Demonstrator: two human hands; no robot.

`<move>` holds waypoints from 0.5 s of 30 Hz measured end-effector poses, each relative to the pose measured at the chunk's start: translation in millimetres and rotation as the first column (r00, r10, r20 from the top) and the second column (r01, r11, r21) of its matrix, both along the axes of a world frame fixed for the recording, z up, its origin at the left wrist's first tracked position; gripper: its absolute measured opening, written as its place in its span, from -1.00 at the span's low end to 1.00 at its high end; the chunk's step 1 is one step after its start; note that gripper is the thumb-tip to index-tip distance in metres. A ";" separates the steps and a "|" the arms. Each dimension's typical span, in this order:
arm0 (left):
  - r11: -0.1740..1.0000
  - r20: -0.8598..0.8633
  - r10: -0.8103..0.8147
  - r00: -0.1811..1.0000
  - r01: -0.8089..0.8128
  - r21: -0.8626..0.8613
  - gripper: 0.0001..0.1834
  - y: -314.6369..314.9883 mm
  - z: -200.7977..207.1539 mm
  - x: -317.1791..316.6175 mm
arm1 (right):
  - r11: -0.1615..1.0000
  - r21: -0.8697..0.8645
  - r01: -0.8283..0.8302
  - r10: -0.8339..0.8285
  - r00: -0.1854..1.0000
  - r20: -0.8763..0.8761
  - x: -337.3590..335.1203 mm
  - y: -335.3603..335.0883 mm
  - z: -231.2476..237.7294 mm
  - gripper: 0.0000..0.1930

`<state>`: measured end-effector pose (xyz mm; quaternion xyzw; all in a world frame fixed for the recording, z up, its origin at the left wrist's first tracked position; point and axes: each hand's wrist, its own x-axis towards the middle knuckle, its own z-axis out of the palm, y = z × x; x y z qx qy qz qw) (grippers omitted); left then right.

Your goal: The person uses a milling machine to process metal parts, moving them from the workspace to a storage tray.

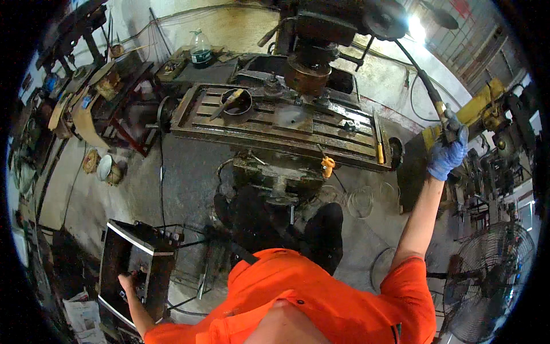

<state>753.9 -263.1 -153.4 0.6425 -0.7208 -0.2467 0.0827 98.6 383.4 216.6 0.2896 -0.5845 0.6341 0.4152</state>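
Right hand (447, 156) in blue glove, raised, fist closed round hose nozzle (448, 125), left hand (127, 281) bare, fingers on black box (134, 265), grip unclear

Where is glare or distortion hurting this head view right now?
Head view: a bright light flares at the upper right, above the gloved right hand; fisheye bends the machine table; the bare left hand on the dark control box sits in shadow.

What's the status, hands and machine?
Right hand, blue glove, grips hose nozzle. Left hand, bare, on control box. Metal ring on mill table.
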 end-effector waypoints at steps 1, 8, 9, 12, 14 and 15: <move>0.998 0.004 -0.032 0.999 0.032 0.047 -0.58 11.3 19.1 -15.6 | 0.995 0.060 0.086 -0.084 0.996 -0.028 0.4 2.8 2.3 -0.66; 0.965 0.122 -0.165 0.979 0.186 -0.187 -0.55 -9.2 -10.8 17.3 | 0.984 -0.122 -0.131 0.127 0.991 -0.045 0.9 -9.8 24.0 -0.69; 0.962 0.133 -0.215 0.967 0.234 -0.144 -0.58 1.1 6.8 -5.3 | 0.989 -0.093 -0.111 0.106 0.993 -0.061 3.8 -6.6 27.6 -0.69; 0.885 0.265 -0.129 0.955 0.232 -0.404 -0.67 6.6 19.2 9.3 | 0.995 -0.025 -0.097 0.093 0.985 -0.144 3.1 -23.3 45.4 -0.72; 0.888 0.033 -0.119 0.992 0.122 -0.443 -0.75 -4.4 32.1 13.6 | 0.994 -0.061 -0.089 0.078 0.984 -0.162 -14.6 -13.3 50.5 -0.76; 0.890 -0.084 -0.112 0.990 0.063 -0.451 -0.79 -9.3 40.1 16.6 | 0.997 -0.012 -0.078 0.073 0.970 -0.234 -17.7 -14.1 55.4 -0.78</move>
